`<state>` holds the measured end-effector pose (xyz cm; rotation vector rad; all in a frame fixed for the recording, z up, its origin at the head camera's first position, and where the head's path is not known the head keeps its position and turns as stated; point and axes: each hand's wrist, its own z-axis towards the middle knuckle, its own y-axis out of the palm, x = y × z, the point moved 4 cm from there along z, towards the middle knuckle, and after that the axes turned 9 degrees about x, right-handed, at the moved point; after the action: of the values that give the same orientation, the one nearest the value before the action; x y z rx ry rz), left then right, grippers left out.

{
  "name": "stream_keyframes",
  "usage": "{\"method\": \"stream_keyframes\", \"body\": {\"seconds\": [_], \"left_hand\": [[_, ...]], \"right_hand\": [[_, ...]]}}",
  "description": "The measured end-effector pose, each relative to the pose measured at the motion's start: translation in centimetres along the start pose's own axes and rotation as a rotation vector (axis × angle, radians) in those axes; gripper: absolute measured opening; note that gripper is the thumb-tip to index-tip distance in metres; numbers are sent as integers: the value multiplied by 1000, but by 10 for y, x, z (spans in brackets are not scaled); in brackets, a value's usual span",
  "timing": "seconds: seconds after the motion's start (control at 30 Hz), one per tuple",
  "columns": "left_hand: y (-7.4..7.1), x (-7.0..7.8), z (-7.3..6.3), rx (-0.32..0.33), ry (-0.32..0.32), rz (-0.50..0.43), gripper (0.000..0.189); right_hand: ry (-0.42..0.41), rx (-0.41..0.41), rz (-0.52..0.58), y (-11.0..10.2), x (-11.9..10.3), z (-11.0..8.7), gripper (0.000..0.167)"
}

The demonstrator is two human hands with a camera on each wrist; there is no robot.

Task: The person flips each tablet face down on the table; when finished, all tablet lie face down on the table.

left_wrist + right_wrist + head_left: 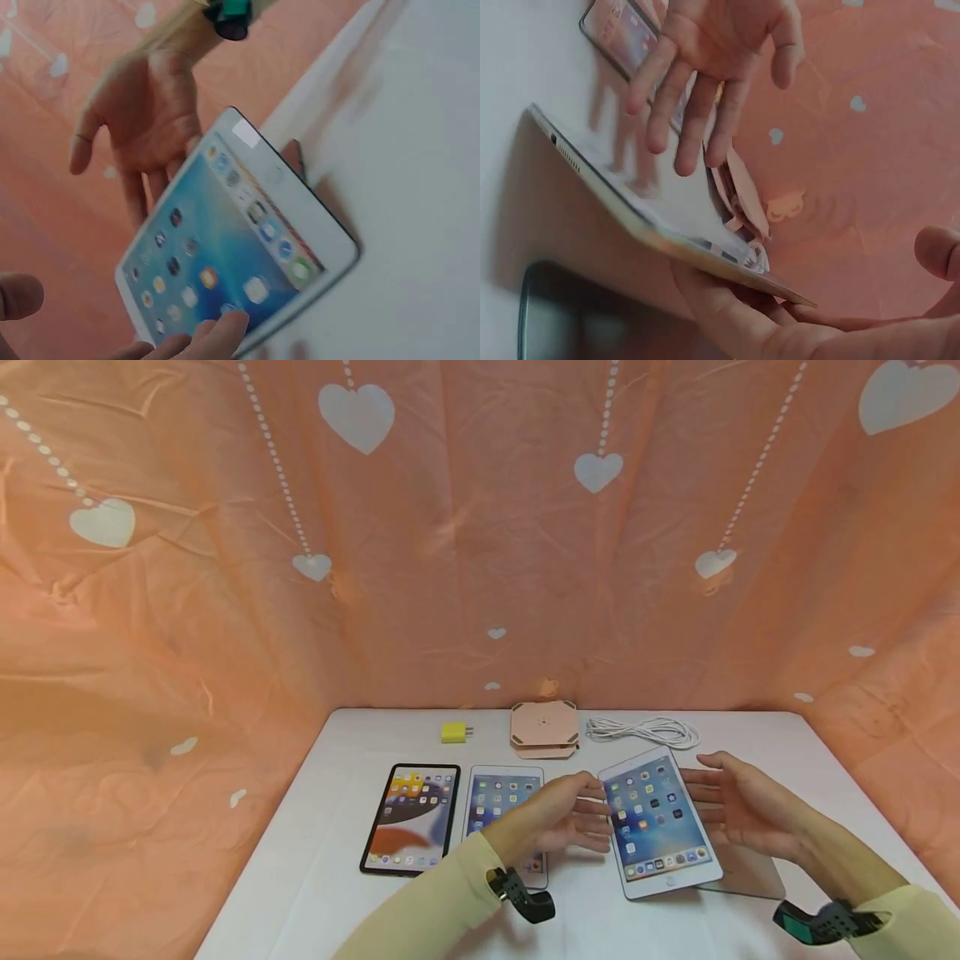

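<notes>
A white tablet [660, 822] with its screen lit is tilted up off the table in front of me. Straight fingers of my right hand [750, 802] lie behind its right edge, supporting it from below; in the right wrist view the thumb [937, 251] stands away from it. My left hand [558, 814] is beside the left edge, fingers extended and spread, apparently not gripping it. Partly beneath the raised tablet lies another tablet [750, 870], its screen not showing. A second white tablet [480, 802] is partly covered by my left hand and forearm.
Farther left lies a black-framed tablet [411, 818] with a lit screen. Along the back are a yellow plug adapter [453, 732], a pink folded stand [543, 724] and a coiled white cable [652, 731]. An orange curtain [450, 543] with hearts surrounds the white table [307, 860].
</notes>
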<state>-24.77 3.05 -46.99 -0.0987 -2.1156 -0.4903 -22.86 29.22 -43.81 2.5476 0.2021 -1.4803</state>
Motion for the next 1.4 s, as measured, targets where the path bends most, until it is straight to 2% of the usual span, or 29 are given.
{"method": "stream_keyframes", "body": {"seconds": [0.23, 0.53, 0.73, 0.9, 1.17, 1.4], "left_hand": [[8, 28, -11, -88, 13, -46, 65], [15, 57, -17, -142, 33, -9, 63], [25, 64, -17, -189, 14, 13, 69], [29, 66, -17, -186, 7, -2, 68], [20, 71, -25, -158, -14, -14, 71], [8, 78, -36, -146, -22, 14, 76]], "right_hand": [[-17, -61, 1, 12, -9, -3, 91], [-15, -50, -1, 34, -21, -6, 92], [-31, -102, -4, 48, -27, -8, 91], [-49, -175, -6, 63, -33, -8, 91], [-54, -152, -3, 84, -39, -7, 86], [-67, -134, -11, 100, -40, -4, 81]]}}
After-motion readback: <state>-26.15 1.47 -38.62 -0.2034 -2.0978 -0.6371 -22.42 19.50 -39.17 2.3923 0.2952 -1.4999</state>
